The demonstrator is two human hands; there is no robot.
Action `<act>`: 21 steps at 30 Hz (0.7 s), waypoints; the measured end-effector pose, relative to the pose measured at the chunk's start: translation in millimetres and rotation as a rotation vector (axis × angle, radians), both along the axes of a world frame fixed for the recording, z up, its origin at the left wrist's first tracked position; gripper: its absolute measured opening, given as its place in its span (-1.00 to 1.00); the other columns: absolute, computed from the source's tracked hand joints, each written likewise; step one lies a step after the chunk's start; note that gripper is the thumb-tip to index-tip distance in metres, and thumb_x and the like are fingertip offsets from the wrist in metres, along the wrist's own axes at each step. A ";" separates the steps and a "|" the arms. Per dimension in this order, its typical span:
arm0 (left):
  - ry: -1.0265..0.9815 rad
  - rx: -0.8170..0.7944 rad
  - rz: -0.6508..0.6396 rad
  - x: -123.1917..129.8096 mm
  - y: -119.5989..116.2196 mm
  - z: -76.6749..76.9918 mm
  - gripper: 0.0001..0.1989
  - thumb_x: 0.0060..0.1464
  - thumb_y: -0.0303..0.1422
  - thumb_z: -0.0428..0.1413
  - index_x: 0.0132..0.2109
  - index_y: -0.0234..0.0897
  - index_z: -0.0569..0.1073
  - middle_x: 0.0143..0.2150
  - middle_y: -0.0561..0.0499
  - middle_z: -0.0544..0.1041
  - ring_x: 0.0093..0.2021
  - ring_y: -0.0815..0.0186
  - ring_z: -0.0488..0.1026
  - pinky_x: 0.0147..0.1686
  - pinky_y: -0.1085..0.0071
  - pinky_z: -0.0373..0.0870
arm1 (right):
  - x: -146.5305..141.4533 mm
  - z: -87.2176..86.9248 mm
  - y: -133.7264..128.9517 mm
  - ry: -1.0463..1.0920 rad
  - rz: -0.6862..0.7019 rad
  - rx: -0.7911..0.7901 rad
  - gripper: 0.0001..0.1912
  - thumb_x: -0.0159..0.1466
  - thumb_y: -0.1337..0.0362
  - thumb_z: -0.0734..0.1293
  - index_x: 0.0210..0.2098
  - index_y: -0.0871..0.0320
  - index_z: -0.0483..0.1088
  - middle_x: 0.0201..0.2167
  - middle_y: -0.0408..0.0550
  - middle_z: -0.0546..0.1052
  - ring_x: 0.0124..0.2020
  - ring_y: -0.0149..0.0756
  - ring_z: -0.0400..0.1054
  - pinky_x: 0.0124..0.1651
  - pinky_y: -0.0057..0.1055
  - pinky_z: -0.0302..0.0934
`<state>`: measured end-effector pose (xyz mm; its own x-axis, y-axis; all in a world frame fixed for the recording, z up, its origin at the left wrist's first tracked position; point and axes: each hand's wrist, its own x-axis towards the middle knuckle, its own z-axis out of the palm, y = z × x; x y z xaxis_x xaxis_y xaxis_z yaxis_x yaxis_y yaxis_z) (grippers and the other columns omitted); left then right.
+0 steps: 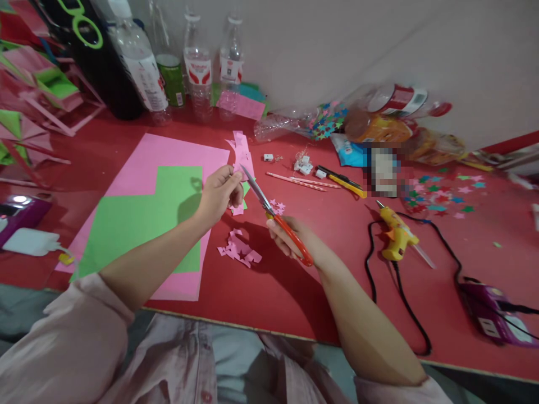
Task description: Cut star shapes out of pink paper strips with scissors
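My left hand pinches a small strip of pink paper, its upper part jagged from cuts. My right hand is wrapped round the orange handles of a pair of scissors. The blades point up and left, their tips at the pink paper close to my left fingertips. Small pink paper stars lie by the scissors' pivot. Pink paper scraps are heaped on the red table below my hands. Under my left forearm lie a green sheet and a larger pink sheet.
Plastic bottles stand along the wall. A yellow glue gun with a looping black cord lies right, near scattered coloured stars. A yellow cutter knife and striped straws lie beyond my right hand. Folded paper models stand left.
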<state>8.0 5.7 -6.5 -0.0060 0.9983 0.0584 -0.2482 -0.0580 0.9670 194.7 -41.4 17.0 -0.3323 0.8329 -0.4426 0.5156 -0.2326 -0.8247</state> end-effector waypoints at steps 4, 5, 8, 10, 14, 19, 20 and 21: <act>0.020 -0.014 0.001 -0.3 0.0 -0.4 -0.72 0.16 -0.25 0.04 -0.47 -0.24 0.20 -0.77 0.21 0.31 -0.80 0.57 0.17 -0.76 0.61 0.02 | 0.0 0.0 0.1 -0.010 -0.009 0.008 -0.51 0.18 -0.17 0.24 -0.55 0.12 0.16 -0.85 -0.31 0.18 -0.83 -0.54 0.02 -0.73 -0.56 -0.05; 0.023 -0.014 0.001 -0.5 0.0 -0.6 -0.72 0.16 -0.25 0.04 -0.47 -0.24 0.20 -0.77 0.21 0.31 -0.79 0.57 0.17 -0.76 0.61 0.02 | 0.2 0.0 0.2 -0.013 -0.005 0.010 -0.51 0.18 -0.17 0.24 -0.55 0.12 0.16 -0.85 -0.31 0.18 -0.83 -0.54 0.02 -0.73 -0.56 -0.05; 0.013 0.000 -0.006 -1.1 0.1 -1.4 -0.72 0.15 -0.25 0.05 -0.47 -0.23 0.20 -0.76 0.20 0.32 -0.79 0.57 0.18 -0.76 0.61 0.03 | 0.8 -0.3 0.7 -0.010 0.010 0.006 -0.50 0.18 -0.18 0.25 -0.55 0.11 0.16 -0.84 -0.30 0.19 -0.83 -0.53 0.01 -0.74 -0.56 -0.05; 0.002 0.008 -0.009 -1.3 0.3 -1.9 -0.72 0.14 -0.26 0.05 -0.48 -0.23 0.20 -0.76 0.19 0.33 -0.79 0.57 0.18 -0.76 0.61 0.03 | 1.3 -1.3 1.1 0.003 0.008 0.004 -0.50 0.17 -0.19 0.25 -0.55 0.11 0.16 -0.84 -0.30 0.19 -0.83 -0.53 0.02 -0.74 -0.55 -0.05; -0.007 -0.004 -0.003 -0.7 0.1 -2.6 -0.73 0.13 -0.25 0.06 -0.47 -0.24 0.22 -0.76 0.19 0.33 -0.79 0.56 0.18 -0.76 0.60 0.03 | 2.4 -4.5 2.0 0.016 0.006 -0.002 -0.49 0.16 -0.20 0.26 -0.56 0.11 0.16 -0.85 -0.30 0.19 -0.84 -0.53 0.02 -0.75 -0.55 -0.05; 0.000 -0.018 0.001 -1.6 0.2 -2.0 -0.72 0.11 -0.23 0.09 -0.48 -0.24 0.24 -0.77 0.18 0.32 -0.80 0.55 0.17 -0.76 0.58 0.02 | 3.6 -6.1 3.6 0.022 0.016 0.000 -0.49 0.17 -0.19 0.26 -0.56 0.11 0.16 -0.86 -0.31 0.19 -0.85 -0.54 0.01 -0.76 -0.55 -0.05; 0.002 -0.020 0.011 -2.3 0.8 -1.6 -0.71 0.11 -0.24 0.08 -0.50 -0.24 0.24 -0.77 0.17 0.32 -0.79 0.55 0.17 -0.76 0.58 0.03 | 3.6 -5.8 3.8 0.022 0.015 -0.003 -0.50 0.17 -0.18 0.26 -0.56 0.11 0.16 -0.86 -0.31 0.18 -0.85 -0.54 0.01 -0.76 -0.55 -0.05; 0.002 -0.020 0.030 -3.2 1.6 -1.2 -0.71 0.11 -0.26 0.07 -0.51 -0.24 0.24 -0.77 0.17 0.32 -0.79 0.56 0.17 -0.76 0.59 0.03 | 3.5 -5.4 3.9 0.023 0.014 -0.008 -0.50 0.17 -0.18 0.26 -0.56 0.11 0.16 -0.86 -0.31 0.18 -0.85 -0.54 0.01 -0.76 -0.55 -0.05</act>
<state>4.8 7.3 -7.7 -0.0361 0.9986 0.0379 -0.2451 -0.0456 0.9684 198.2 -37.4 11.7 -0.3541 0.8246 -0.4412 0.5002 -0.2316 -0.8344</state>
